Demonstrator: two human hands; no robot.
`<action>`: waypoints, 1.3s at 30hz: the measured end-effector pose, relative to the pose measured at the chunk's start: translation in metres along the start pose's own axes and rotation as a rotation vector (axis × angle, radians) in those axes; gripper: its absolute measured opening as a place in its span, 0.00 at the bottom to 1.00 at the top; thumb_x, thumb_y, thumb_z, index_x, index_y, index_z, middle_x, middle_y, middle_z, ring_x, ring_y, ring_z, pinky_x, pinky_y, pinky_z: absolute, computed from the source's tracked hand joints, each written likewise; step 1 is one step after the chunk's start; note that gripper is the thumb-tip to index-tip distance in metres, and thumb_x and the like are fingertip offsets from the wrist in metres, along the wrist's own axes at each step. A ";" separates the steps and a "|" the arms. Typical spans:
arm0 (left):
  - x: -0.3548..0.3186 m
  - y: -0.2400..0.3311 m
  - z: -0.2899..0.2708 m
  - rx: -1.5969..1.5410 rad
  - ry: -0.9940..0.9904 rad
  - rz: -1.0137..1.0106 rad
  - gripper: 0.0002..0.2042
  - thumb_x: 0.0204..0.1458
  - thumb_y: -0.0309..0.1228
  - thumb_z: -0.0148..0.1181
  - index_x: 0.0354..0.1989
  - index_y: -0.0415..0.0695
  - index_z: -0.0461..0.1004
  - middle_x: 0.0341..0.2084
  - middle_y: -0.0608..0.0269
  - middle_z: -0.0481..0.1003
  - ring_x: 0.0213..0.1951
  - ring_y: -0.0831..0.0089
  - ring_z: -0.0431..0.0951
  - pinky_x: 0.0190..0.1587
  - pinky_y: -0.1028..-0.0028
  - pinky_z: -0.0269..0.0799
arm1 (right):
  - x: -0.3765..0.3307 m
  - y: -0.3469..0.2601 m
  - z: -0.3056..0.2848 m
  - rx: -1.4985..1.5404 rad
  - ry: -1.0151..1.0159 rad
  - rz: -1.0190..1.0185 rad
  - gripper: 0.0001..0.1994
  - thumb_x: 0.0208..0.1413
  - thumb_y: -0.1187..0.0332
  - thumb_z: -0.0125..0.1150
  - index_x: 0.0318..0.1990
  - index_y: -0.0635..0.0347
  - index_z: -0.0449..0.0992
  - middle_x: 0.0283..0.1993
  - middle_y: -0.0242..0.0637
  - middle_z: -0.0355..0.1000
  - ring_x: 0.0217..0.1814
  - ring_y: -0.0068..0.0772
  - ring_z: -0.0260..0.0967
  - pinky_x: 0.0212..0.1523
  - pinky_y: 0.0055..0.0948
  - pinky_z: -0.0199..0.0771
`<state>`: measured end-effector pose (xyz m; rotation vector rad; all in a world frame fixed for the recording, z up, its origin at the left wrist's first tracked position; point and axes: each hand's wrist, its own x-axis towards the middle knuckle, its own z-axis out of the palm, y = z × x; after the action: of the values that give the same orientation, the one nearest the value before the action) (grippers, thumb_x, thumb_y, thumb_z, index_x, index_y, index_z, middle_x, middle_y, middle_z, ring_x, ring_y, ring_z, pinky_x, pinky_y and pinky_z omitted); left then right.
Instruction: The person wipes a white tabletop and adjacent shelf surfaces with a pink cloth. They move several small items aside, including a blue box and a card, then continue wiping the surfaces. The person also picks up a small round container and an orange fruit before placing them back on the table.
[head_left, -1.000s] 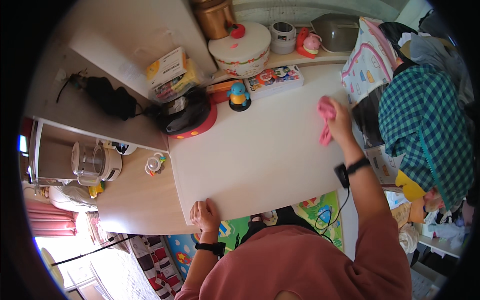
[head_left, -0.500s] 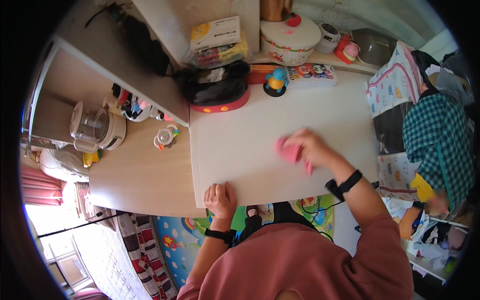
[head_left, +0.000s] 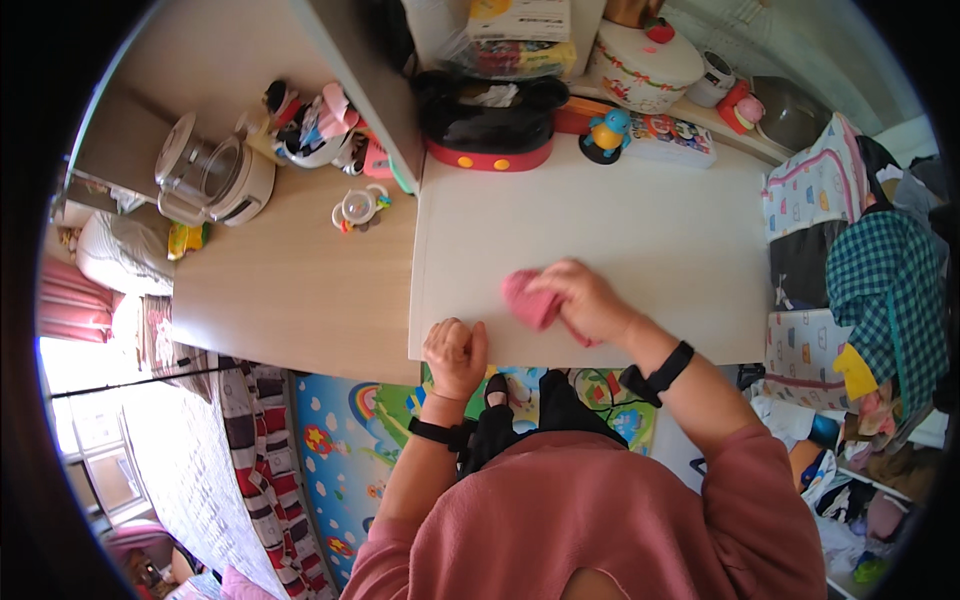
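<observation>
With my left hand (head_left: 455,352) loosely fisted at eight o'clock on the white bench (head_left: 685,240), my right hand (head_left: 592,302) grips a pink cloth (head_left: 529,298), wiping seemingly underway, remainder unclear.

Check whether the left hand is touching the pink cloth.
Apart. The head view shows a strip of bare white tabletop between the curled left hand and the pink cloth, which the right hand grips.
</observation>
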<state>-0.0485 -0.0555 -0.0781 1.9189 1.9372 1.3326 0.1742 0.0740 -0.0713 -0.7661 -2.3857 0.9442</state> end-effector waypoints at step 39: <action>-0.270 -0.060 -0.185 0.065 0.024 -0.750 0.21 0.57 0.29 0.62 0.17 0.40 0.58 0.11 0.58 0.57 0.15 0.67 0.56 0.20 0.65 0.53 | -0.036 -0.059 -0.006 -0.170 0.062 0.065 0.09 0.38 0.83 0.52 0.20 0.55 0.72 0.27 0.35 0.71 0.37 0.44 0.66 0.39 0.37 0.68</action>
<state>-0.1558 -0.3656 -0.1334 0.9891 2.3661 1.0589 0.1849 0.0181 -0.0326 -0.9266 -2.4221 0.7379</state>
